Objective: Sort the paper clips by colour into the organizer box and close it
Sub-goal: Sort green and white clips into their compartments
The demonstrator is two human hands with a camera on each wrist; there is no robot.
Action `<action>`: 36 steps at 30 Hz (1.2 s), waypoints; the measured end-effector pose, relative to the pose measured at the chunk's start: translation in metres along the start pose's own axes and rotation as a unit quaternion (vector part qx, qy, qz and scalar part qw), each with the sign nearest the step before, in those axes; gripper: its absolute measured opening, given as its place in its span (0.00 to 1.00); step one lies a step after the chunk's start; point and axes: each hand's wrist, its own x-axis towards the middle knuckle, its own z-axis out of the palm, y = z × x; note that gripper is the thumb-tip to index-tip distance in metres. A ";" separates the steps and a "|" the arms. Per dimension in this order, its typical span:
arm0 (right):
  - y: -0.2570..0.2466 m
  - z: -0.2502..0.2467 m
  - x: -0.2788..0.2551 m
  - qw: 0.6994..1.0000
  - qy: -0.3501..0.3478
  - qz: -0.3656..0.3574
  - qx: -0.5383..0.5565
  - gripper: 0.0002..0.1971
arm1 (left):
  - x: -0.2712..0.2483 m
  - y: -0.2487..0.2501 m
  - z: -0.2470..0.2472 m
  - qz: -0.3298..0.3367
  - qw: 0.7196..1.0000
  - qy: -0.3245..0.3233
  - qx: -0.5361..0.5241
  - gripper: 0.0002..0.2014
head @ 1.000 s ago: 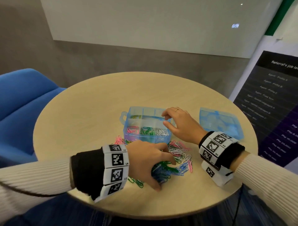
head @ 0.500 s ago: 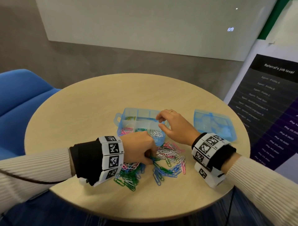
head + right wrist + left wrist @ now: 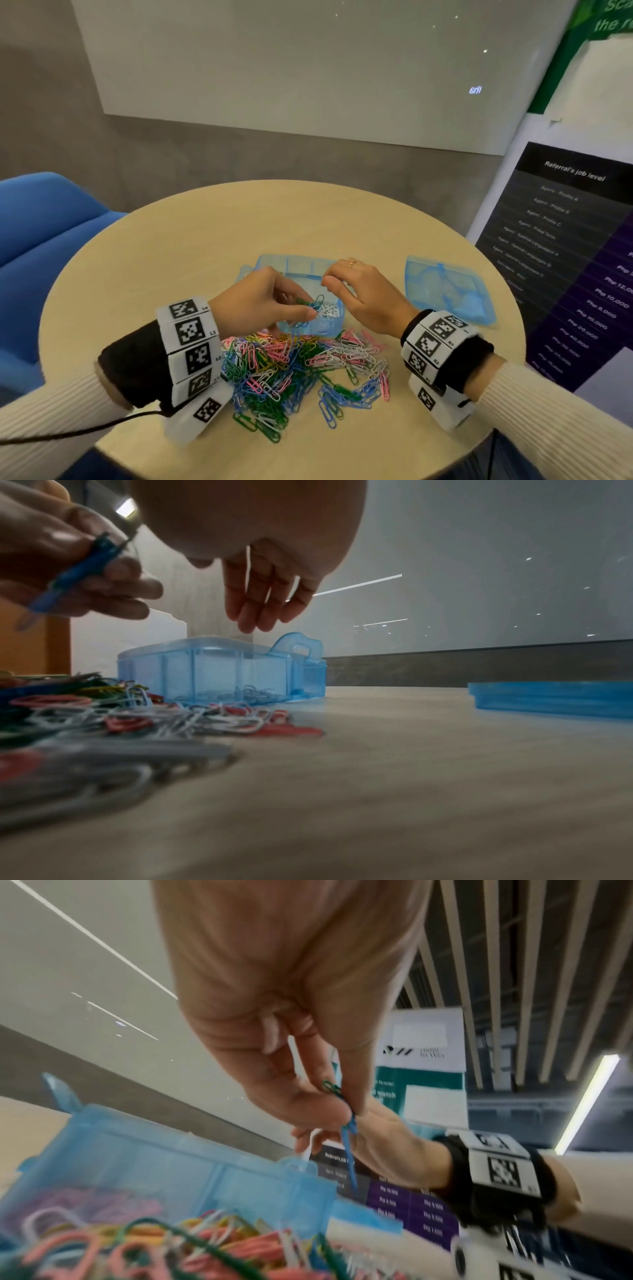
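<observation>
Round pale wood table (image 3: 191, 260), blue chair (image 3: 44, 226) at its left, grey wall w/ whiteboard (image 3: 308, 68) behind. Translucent blue plastic organizer box (image 3: 294, 265) is mid-table, open; its lid (image 3: 445, 291) lies to the right, mixed-colour paper clip pile (image 3: 301, 370) in front. Your left hand (image 3: 260, 301) pinches blue & green clips (image 3: 346, 1123) over the box; right hand (image 3: 366, 298) hovers, fingers relaxed, holding nothing.

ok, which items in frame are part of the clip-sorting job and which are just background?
Job:
- organizer box, open
- lid, lying apart to the box's right
- loose paper clip pile
- blue and green clips pinched in the left hand
- right hand, over the box

Background:
- round table
- blue chair
- poster
</observation>
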 end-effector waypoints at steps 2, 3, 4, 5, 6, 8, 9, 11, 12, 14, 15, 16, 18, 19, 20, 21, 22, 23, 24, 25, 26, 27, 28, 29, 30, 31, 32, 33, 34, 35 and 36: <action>-0.003 0.000 -0.001 1.000 0.002 -0.007 0.006 0.25 | -0.001 0.002 0.002 -0.003 0.998 0.040 -0.038 0.11; -0.003 0.000 -0.001 1.000 0.004 -0.010 0.006 0.25 | -0.002 0.003 0.003 -0.009 0.996 0.059 -0.061 0.11; -0.003 -0.001 0.000 1.000 0.006 -0.011 0.006 0.25 | -0.003 0.004 0.004 -0.015 0.993 0.075 -0.087 0.11; -0.004 -0.001 0.000 1.000 0.007 -0.013 0.007 0.25 | -0.004 0.004 0.005 -0.019 0.990 0.087 -0.113 0.10; -0.004 -0.001 0.000 1.000 0.009 -0.015 0.009 0.25 | -0.004 0.005 0.005 -0.021 0.986 0.097 -0.137 0.09; -0.005 -0.001 -0.001 1.000 0.011 -0.021 0.017 0.25 | -0.005 0.004 0.005 -0.024 0.977 0.114 -0.181 0.09; -0.006 -0.002 -0.001 0.999 0.009 -0.024 0.021 0.25 | -0.004 0.003 0.006 -0.030 0.971 0.121 -0.204 0.09; -0.008 -0.003 -0.002 0.999 0.004 -0.030 0.029 0.25 | -0.003 0.001 0.007 -0.046 0.958 0.129 -0.253 0.11; -0.008 -0.003 -0.002 0.999 0.003 -0.032 0.031 0.24 | -0.003 0.002 0.008 -0.051 0.949 0.132 -0.282 0.12; -0.007 -0.004 -0.003 0.999 0.004 -0.031 0.029 0.23 | -0.003 0.004 0.008 -0.064 0.925 0.137 -0.349 0.14; -0.006 -0.004 -0.003 0.999 0.005 -0.029 0.026 0.23 | -0.003 0.005 0.007 -0.067 0.910 0.138 -0.385 0.15; -0.005 -0.003 -0.003 0.999 0.006 -0.027 0.020 0.24 | -0.004 0.007 0.006 -0.069 0.895 0.138 -0.418 0.17; -0.004 -0.003 -0.002 1.000 0.011 -0.017 0.022 0.24 | -0.006 0.010 0.005 -0.067 0.874 0.136 -0.463 0.19; -0.006 -0.003 -0.001 0.999 0.022 -0.006 0.039 0.23 | -0.008 0.010 0.005 -0.064 0.867 0.138 -0.474 0.19; -0.010 -0.004 0.000 0.997 0.040 0.012 0.067 0.22 | -0.010 0.011 0.005 -0.062 0.863 0.142 -0.481 0.19; -0.016 -0.006 0.001 0.991 0.063 0.037 0.108 0.20 | -0.011 0.011 0.006 -0.060 0.861 0.147 -0.483 0.19; -0.024 -0.008 0.003 0.981 0.088 0.068 0.159 0.19 | -0.013 0.010 0.006 -0.057 0.862 0.152 -0.480 0.19; -0.035 -0.010 0.005 0.965 0.108 0.106 0.216 0.19 | -0.014 0.010 0.005 -0.054 0.866 0.158 -0.471 0.19; -0.047 -0.011 0.006 0.939 0.119 0.154 0.283 0.20 | -0.014 0.010 0.005 -0.050 0.874 0.164 -0.456 0.18; -0.058 -0.010 0.008 0.903 0.118 0.208 0.358 0.22 | -0.015 0.010 0.004 -0.046 0.884 0.171 -0.432 0.16; -0.067 -0.008 0.009 0.856 0.108 0.260 0.434 0.24 | -0.016 0.010 0.003 -0.040 0.896 0.178 -0.404 0.13; -0.076 -0.005 0.010 0.803 0.093 0.303 0.504 0.26 | -0.016 0.010 0.002 -0.032 0.910 0.183 -0.372 0.11; -0.085 0.000 0.009 0.749 0.077 0.331 0.569 0.27 | -0.018 0.010 0.001 -0.022 0.924 0.181 -0.335 0.10; -0.094 0.005 0.008 0.697 0.064 0.343 0.626 0.29 | -0.018 0.011 0.000 -0.013 0.940 0.171 -0.294 0.09; -0.102 0.011 0.006 0.648 0.057 0.349 0.674 0.30 | -0.019 0.011 -0.001 -0.005 0.955 0.158 -0.250 0.08; -0.110 0.016 0.004 0.603 0.058 0.356 0.712 0.31 | -0.020 0.011 -0.002 0.001 0.968 0.148 -0.202 0.07; -0.114 0.021 0.003 0.561 0.065 0.364 0.740 0.31 | -0.020 0.009 -0.003 0.003 0.978 0.145 -0.149 0.07; -0.118 0.025 0.002 0.523 0.073 0.370 0.764 0.32 | -0.020 0.008 -0.004 0.005 0.985 0.145 -0.092 0.07; -0.120 0.030 0.001 0.486 0.080 0.375 0.785 0.32 | -0.020 0.007 -0.005 0.006 0.989 0.140 -0.036 0.07; -0.121 0.034 0.001 0.453 0.085 0.378 0.803 0.32 | -0.020 0.005 -0.005 0.007 0.991 0.131 0.013 0.07; -0.121 0.038 0.001 0.430 0.089 0.378 0.815 0.32 | -0.020 0.004 -0.005 0.008 0.991 0.124 0.050 0.08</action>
